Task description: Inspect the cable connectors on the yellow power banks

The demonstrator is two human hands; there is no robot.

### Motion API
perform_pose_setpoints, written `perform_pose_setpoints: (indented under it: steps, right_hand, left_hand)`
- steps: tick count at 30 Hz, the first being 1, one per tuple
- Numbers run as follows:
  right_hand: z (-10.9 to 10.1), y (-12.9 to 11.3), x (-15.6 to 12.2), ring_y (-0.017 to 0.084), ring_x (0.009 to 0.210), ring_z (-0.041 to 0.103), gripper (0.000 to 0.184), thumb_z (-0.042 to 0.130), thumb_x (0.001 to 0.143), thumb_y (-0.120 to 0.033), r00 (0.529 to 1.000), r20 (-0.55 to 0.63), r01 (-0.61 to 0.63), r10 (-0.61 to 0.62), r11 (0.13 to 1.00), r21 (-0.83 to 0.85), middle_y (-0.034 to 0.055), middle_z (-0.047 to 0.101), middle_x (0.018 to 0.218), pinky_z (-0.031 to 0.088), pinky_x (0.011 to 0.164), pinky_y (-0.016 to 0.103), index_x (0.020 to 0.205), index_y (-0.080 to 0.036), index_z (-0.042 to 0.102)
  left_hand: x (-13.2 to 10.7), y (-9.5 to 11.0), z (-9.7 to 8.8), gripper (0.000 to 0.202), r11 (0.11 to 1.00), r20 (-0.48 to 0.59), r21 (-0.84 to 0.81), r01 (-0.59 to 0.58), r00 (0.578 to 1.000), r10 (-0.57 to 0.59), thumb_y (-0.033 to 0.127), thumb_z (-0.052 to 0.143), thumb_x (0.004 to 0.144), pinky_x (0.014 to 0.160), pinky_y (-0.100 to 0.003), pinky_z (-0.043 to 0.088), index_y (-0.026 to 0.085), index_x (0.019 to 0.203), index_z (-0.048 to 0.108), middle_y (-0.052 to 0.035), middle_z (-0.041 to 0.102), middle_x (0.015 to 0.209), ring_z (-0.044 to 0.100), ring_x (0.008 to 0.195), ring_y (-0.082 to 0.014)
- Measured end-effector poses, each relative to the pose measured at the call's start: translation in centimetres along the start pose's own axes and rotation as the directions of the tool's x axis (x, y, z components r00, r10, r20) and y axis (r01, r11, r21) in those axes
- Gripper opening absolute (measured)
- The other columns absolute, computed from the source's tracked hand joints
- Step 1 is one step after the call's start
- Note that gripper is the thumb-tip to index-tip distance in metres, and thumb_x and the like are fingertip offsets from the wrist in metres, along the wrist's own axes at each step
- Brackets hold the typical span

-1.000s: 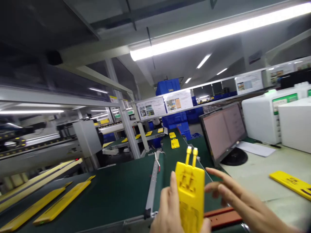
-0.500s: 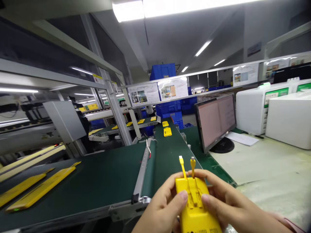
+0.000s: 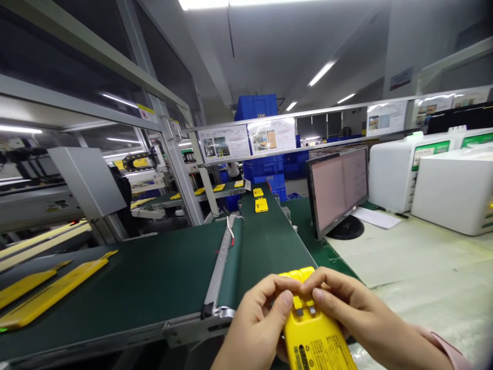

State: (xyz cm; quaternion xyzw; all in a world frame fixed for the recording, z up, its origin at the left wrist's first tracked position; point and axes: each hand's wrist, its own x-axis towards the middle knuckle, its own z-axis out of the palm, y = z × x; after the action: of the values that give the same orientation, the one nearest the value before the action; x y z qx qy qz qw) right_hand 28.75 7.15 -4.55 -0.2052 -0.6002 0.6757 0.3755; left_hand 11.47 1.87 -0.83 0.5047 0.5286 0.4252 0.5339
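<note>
A yellow power bank (image 3: 318, 339) with built-in cables is held between my two hands at the bottom centre, its printed face up. The cables (image 3: 304, 303) lie folded down along it, their metal plugs resting in the recesses. My left hand (image 3: 262, 318) grips the left edge, its thumb and index finger bent at the cables. On the right side, my right hand (image 3: 346, 308) is closed around the body, thumb and index fingertip pressing at the cables near the top end. The fingers beneath are partly hidden.
A green conveyor belt (image 3: 262, 236) runs ahead, carrying more yellow power banks (image 3: 261, 205). Left, a side belt (image 3: 154, 277) holds further yellow units (image 3: 57, 293). A monitor (image 3: 339, 190) and white machines (image 3: 454, 185) stand on the right bench. Blue crates (image 3: 256, 108) are stacked behind.
The two cables stood up past the power bank's top end; now they are folded down onto its face. Both hands have shifted their fingertips onto the cables. The view has moved slightly.
</note>
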Motion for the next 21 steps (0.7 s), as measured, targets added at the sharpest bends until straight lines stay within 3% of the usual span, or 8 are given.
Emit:
perform_pose_setpoints:
  steps: [3,6,9,12,15,18,21]
  right_hand:
    - [0.5,-0.3,-0.1,0.01,0.071,0.051,0.029,0.061,0.091,-0.048,1.0,0.021,0.022,-0.022,1.0,-0.018,-0.0009,0.056,0.083,0.04,0.063,0.019,0.091,-0.019,0.055]
    - [1.0,-0.4,-0.5,0.01,0.072,0.049,0.029,0.06,0.091,-0.048,0.999,-0.027,0.033,-0.034,0.999,-0.029,-0.0038,0.05,0.079,0.039,0.063,0.02,0.089,-0.023,0.045]
    - [1.0,-0.3,-0.8,0.008,0.067,0.045,0.034,0.06,0.09,-0.05,0.997,-0.06,0.045,-0.047,0.998,-0.045,-0.0071,0.045,0.075,0.037,0.06,0.018,0.087,-0.025,0.038]
    - [0.8,-0.6,-1.0,0.008,0.07,0.051,0.036,0.06,0.091,-0.049,0.999,-0.025,0.023,-0.023,1.0,0.004,-0.006,0.051,0.09,0.044,0.07,0.021,0.109,-0.032,0.034]
    - [0.5,-1.3,-1.2,0.014,0.088,0.056,0.051,0.06,0.092,-0.041,0.992,0.129,-0.021,0.019,1.0,0.014,0.0001,0.052,0.107,0.045,0.092,0.032,0.13,-0.032,0.027]
    - [0.1,-2.3,-1.7,0.02,0.101,0.055,0.038,0.056,0.094,-0.034,0.98,0.196,0.011,0.016,0.991,-0.132,0.0043,0.056,0.107,0.045,0.096,0.037,0.128,-0.024,0.042]
    - [-2.0,-3.3,-1.9,0.023,0.109,0.054,0.038,0.05,0.095,-0.029,0.994,0.025,0.111,-0.11,0.913,-0.392,0.0063,0.055,0.119,0.046,0.096,0.037,0.132,-0.025,0.041]
  left_hand:
    - [0.2,-0.2,0.5,0.022,0.997,-0.009,-0.061,-0.049,0.999,0.048,0.034,0.063,0.083,0.052,-0.014,0.043,0.014,0.091,0.058,0.0025,0.057,0.072,0.055,0.062,-0.0074]
    - [0.5,-0.7,0.9,0.02,0.982,0.002,-0.123,-0.142,0.99,0.143,0.031,0.066,0.081,0.061,-0.017,0.042,0.015,0.082,0.054,0.0047,0.056,0.072,0.052,0.065,-0.0065]
    - [0.5,-1.3,1.1,0.024,0.979,0.023,-0.105,-0.176,0.983,0.179,0.036,0.065,0.081,0.061,-0.02,0.04,0.017,0.085,0.053,0.0053,0.054,0.07,0.05,0.063,-0.008]
    - [0.2,-1.4,1.5,0.029,0.97,-0.032,-0.152,-0.192,0.981,0.189,0.04,0.068,0.078,0.065,-0.021,0.044,0.02,0.094,0.054,0.0039,0.059,0.079,0.056,0.068,-0.0097]
    - [0.1,-1.1,1.8,0.042,0.946,-0.177,-0.214,-0.244,0.962,0.208,0.043,0.071,0.076,0.07,-0.02,0.048,0.023,0.106,0.05,0.0005,0.065,0.094,0.063,0.08,-0.0126]
    - [0.2,-0.8,1.8,0.07,0.936,-0.191,-0.292,-0.197,0.971,0.145,0.05,0.076,0.07,0.069,-0.024,0.053,0.024,0.122,0.038,-0.0058,0.064,0.109,0.066,0.091,-0.02]
    - [0.4,-0.3,1.3,0.084,0.964,-0.156,-0.229,-0.132,0.983,0.098,0.059,0.073,0.067,0.068,-0.028,0.055,0.025,0.13,0.03,-0.0076,0.058,0.116,0.067,0.088,-0.0207]
